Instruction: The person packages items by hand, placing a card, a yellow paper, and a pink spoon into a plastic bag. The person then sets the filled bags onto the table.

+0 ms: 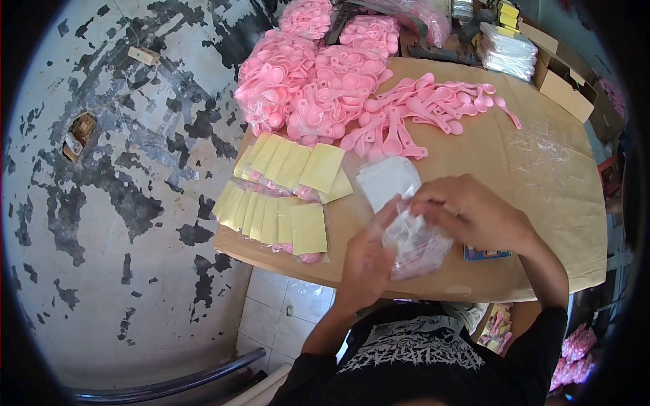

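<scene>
A clear plastic bag [418, 249] with a pinkish content hangs between my hands near the table's front edge. My left hand [369, 260] grips the bag's left side, thumb and fingers closed on the film. From the right, my right hand [474, 213] bends over the bag's upper edge with its fingers pinched together on it. Just behind lies a stack of white, clear-edged sheets or bags [389, 181]. A blue printed card [487, 253] is partly covered by my right forearm.
Loose pink spoons [433, 105] lie across the back of the brown-covered table [542, 230]. Bulging bags of pink spoons [332, 88] stand at back left. Two rows of packets with yellow cards [308, 227] are at left. Thin clear strips [545, 152] and a cardboard box [565, 88] are at right.
</scene>
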`<state>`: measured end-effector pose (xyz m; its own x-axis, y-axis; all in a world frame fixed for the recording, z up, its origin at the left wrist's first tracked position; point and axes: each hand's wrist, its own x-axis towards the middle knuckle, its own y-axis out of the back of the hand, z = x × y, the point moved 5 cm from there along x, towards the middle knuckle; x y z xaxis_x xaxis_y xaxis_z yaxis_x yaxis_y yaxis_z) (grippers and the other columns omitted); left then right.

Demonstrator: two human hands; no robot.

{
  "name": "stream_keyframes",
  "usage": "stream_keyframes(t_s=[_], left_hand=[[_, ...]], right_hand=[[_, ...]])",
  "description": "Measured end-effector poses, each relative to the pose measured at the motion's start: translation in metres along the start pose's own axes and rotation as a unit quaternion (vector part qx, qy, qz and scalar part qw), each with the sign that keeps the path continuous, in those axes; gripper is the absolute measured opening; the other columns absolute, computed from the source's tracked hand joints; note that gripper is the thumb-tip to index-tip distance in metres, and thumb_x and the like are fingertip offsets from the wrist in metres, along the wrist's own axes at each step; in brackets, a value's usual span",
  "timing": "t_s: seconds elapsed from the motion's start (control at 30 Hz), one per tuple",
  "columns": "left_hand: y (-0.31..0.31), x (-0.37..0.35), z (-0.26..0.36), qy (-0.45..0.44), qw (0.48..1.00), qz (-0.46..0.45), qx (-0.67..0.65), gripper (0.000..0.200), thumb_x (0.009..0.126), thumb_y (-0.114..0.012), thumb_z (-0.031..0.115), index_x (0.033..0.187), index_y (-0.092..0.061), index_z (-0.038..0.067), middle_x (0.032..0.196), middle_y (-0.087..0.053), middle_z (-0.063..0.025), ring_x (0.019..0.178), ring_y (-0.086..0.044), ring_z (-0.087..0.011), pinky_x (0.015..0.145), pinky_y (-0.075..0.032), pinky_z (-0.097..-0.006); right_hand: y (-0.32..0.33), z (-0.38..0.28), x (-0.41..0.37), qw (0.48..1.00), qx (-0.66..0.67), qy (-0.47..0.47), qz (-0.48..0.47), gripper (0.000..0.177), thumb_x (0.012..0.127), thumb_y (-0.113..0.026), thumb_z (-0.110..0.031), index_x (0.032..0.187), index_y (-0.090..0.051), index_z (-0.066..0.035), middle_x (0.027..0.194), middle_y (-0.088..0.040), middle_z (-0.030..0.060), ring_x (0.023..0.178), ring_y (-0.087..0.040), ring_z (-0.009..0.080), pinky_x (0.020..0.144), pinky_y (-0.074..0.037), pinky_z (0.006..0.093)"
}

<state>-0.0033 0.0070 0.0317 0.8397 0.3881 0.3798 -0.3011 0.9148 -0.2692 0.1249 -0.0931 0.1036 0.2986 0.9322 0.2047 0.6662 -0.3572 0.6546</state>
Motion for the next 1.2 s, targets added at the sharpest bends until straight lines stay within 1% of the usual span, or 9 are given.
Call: stream_keyframes(t_s=[0.1,0.2,0.3,0.4,0.43,0.57,0.9,1.07,1.2], left_hand=[[0.027,-0.012,-0.016,0.04,0.982,0.163,-0.082,0.037,0.103,-0.045,0.014,0.129,-0.049,-0.012,0.13,-0.058,-0.0186,0.124,-0.053,-0.0234,0.11,-0.037,-0.0381],[0.058,-0.008,0.002,-0.096,0.962,0.235,0.099,0.035,0.105,-0.043,0.016,0.126,-0.051,-0.01,0.123,-0.063,-0.0183,0.115,-0.059,-0.0211,0.102,-0.043,-0.0358],[0.093,0.015,0.033,0.014,0.921,0.238,0.308,0.032,0.105,-0.039,0.016,0.123,-0.052,-0.007,0.113,-0.066,-0.021,0.105,-0.065,-0.0267,0.091,-0.048,-0.0384],[0.117,0.04,0.044,0.003,0.843,0.183,0.506,0.031,0.105,-0.037,0.016,0.124,-0.053,-0.003,0.104,-0.066,-0.0264,0.096,-0.065,-0.0379,0.083,-0.048,-0.0425],[0.126,0.043,0.038,0.028,0.858,0.153,0.489,0.028,0.102,-0.04,0.012,0.123,-0.052,-0.001,0.101,-0.062,-0.0299,0.092,-0.059,-0.0489,0.079,-0.047,-0.0494],[0.137,0.045,0.017,0.125,0.818,0.108,0.551,0.02,0.096,-0.046,0.008,0.113,-0.047,-0.003,0.095,-0.057,-0.0325,0.088,-0.055,-0.0535,0.075,-0.04,-0.0591],[0.134,0.042,0.017,0.086,0.825,0.129,0.543,0.023,0.095,-0.046,0.006,0.115,-0.05,-0.004,0.09,-0.058,-0.0346,0.089,-0.054,-0.0547,0.079,-0.042,-0.0589],[0.138,0.043,0.015,0.142,0.825,0.135,0.53,0.025,0.095,-0.045,0.006,0.117,-0.052,-0.003,0.091,-0.059,-0.0348,0.093,-0.054,-0.0542,0.082,-0.043,-0.0574],[0.14,0.04,0.022,-0.016,0.879,0.143,0.456,0.029,0.103,-0.041,0.019,0.118,-0.054,-0.003,0.105,-0.064,-0.0283,0.096,-0.063,-0.0398,0.087,-0.047,-0.0459]], right_hand=[[-0.009,-0.013,0.035,0.99,-0.079,0.064,-0.096,0.014,0.093,-0.061,-0.015,0.094,-0.069,-0.004,0.077,-0.066,0.0145,0.071,-0.065,0.0298,0.066,-0.05,0.0402],[-0.015,-0.001,0.096,0.987,-0.126,0.095,-0.013,0.019,0.093,-0.06,-0.02,0.098,-0.07,-0.005,0.082,-0.069,0.0149,0.075,-0.067,0.0305,0.068,-0.051,0.0421],[-0.046,0.033,0.159,0.972,-0.178,0.154,0.013,0.025,0.093,-0.059,-0.027,0.101,-0.071,-0.007,0.088,-0.071,0.0136,0.079,-0.069,0.0292,0.073,-0.054,0.0418],[-0.073,0.053,0.198,0.955,-0.264,0.137,0.003,0.027,0.09,-0.061,-0.031,0.103,-0.072,-0.01,0.091,-0.072,0.0113,0.085,-0.069,0.0288,0.076,-0.054,0.0424],[-0.08,0.058,0.205,0.956,-0.265,0.122,-0.017,0.027,0.088,-0.063,-0.032,0.103,-0.073,-0.011,0.094,-0.072,0.0122,0.087,-0.069,0.0301,0.078,-0.054,0.0435],[-0.092,0.061,0.217,0.947,-0.306,0.074,-0.064,0.028,0.084,-0.067,-0.034,0.102,-0.074,-0.013,0.098,-0.072,0.0125,0.092,-0.069,0.0316,0.08,-0.054,0.0451],[-0.094,0.064,0.215,0.972,-0.226,0.062,-0.001,0.028,0.085,-0.065,-0.03,0.105,-0.071,-0.012,0.085,-0.071,0.0135,0.083,-0.069,0.0324,0.073,-0.054,0.0433],[-0.051,0.039,0.19,0.995,-0.085,0.037,0.027,0.017,0.087,-0.064,-0.022,0.098,-0.071,-0.011,0.082,-0.071,0.0065,0.075,-0.069,0.0183,0.065,-0.054,0.0332],[0.035,0.009,0.107,0.997,-0.014,0.057,0.047,0.011,0.089,-0.067,-0.012,0.098,-0.068,-0.006,0.076,-0.065,0.0017,0.064,-0.058,0.0071,0.058,-0.047,0.024]])
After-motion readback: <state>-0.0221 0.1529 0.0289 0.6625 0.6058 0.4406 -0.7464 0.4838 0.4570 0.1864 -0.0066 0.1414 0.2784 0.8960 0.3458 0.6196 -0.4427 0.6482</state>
